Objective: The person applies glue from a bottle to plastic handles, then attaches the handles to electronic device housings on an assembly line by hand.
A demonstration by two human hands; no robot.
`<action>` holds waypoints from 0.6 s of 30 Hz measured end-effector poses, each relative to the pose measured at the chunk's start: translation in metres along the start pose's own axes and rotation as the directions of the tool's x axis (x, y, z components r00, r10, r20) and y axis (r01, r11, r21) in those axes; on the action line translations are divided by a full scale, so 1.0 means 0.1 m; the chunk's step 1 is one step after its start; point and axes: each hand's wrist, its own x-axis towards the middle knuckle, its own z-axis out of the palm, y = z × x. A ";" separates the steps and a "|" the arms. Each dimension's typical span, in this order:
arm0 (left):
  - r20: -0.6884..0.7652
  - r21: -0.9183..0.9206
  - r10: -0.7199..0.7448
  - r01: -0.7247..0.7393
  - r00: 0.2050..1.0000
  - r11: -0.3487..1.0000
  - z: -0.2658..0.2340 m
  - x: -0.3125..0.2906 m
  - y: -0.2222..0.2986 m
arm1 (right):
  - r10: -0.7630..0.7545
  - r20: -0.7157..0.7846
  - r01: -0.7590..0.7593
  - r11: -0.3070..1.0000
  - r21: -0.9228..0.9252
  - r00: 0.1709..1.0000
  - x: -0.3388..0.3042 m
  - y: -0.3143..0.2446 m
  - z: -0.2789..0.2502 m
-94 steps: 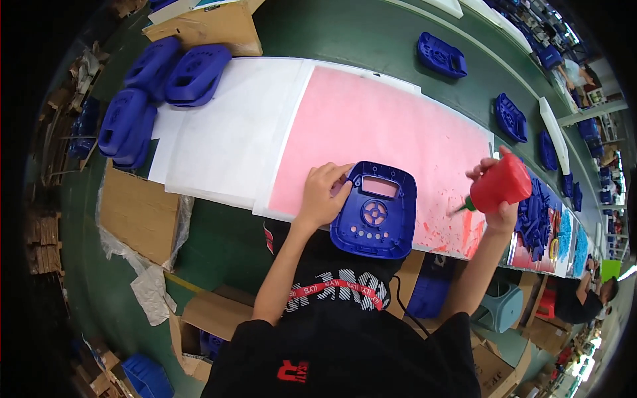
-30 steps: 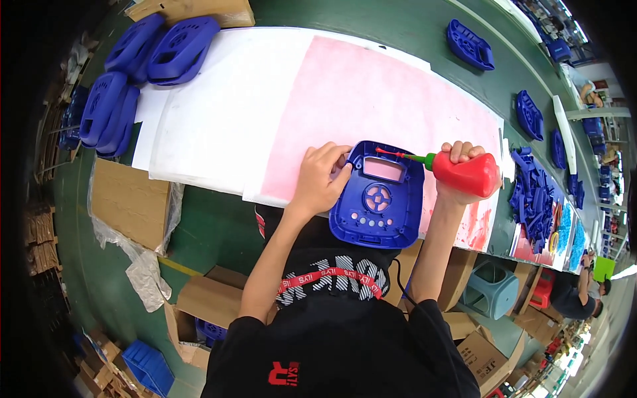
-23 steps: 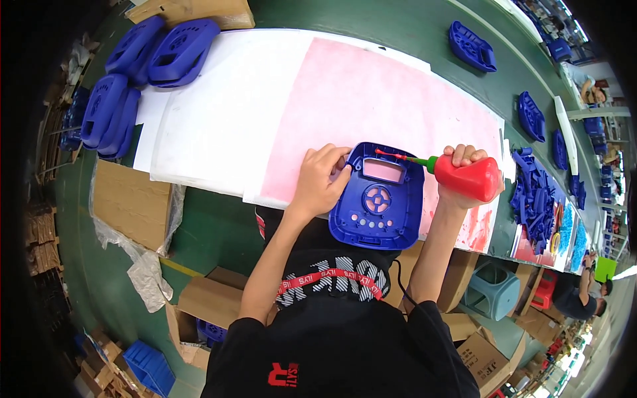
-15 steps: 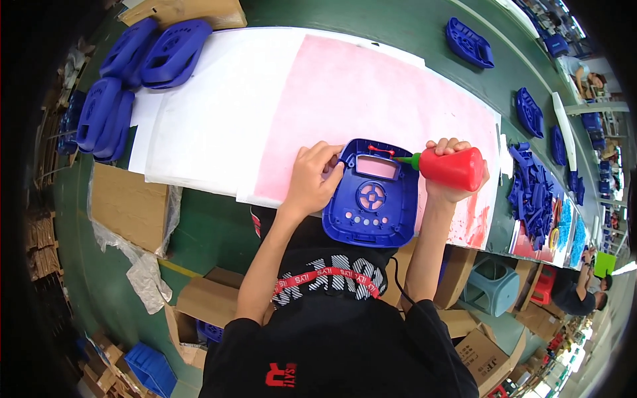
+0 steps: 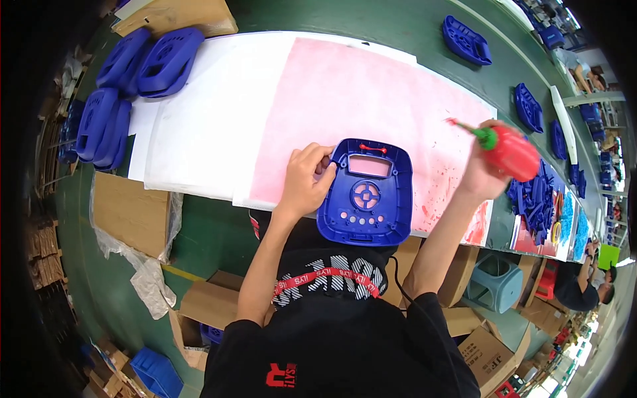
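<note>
A blue plastic housing (image 5: 390, 211) rests at the table's near edge, its ribbed inside facing up. It has a rectangular window, a round grille and a row of small holes. Red liquid (image 5: 373, 149) lies in a thin line above the window. My left hand (image 5: 308, 179) pinches the housing's upper left rim between thumb and fingers. Off to the right, my right hand (image 5: 488, 174) is wrapped round a red squeeze bottle (image 5: 512, 156) with a green cap and a narrow nozzle. The bottle is blurred by motion, its nozzle pointing left, above the red-spotted paper and apart from the housing.
Pink-stained white paper (image 5: 318, 86) covers the table. Stacked blue housings (image 5: 169, 63) stand at the far left. A pile of small blue parts (image 5: 531, 199) lies at the right. More housings (image 5: 466, 41) sit beyond the table. A stool (image 5: 494, 284) and cardboard boxes stand below.
My right hand has lifted the squeeze bottle away from the housing, up and to the right. My left hand still holds the housing's rim.
</note>
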 end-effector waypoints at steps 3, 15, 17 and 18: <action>0.007 -0.009 0.004 -0.003 1.000 1.000 0.05 0.03 0.01 | -0.100 0.172 0.115 0.990 -0.076 0.980 0.05 -0.11 0.60; 0.016 0.030 0.022 -0.023 1.000 0.999 0.09 0.04 0.01 | 0.267 0.464 0.414 -0.875 -0.250 0.845 -0.37 -0.78 1.05; 0.005 0.057 0.001 -0.001 1.000 0.998 0.03 -0.02 -0.03 | 0.586 0.081 0.591 -0.790 -0.161 0.806 -0.22 -0.29 0.82; -0.011 0.054 0.010 -0.009 1.000 0.998 0.04 -0.02 -0.01 | 0.553 -0.044 0.536 -0.821 -0.198 0.832 -0.20 -0.36 0.54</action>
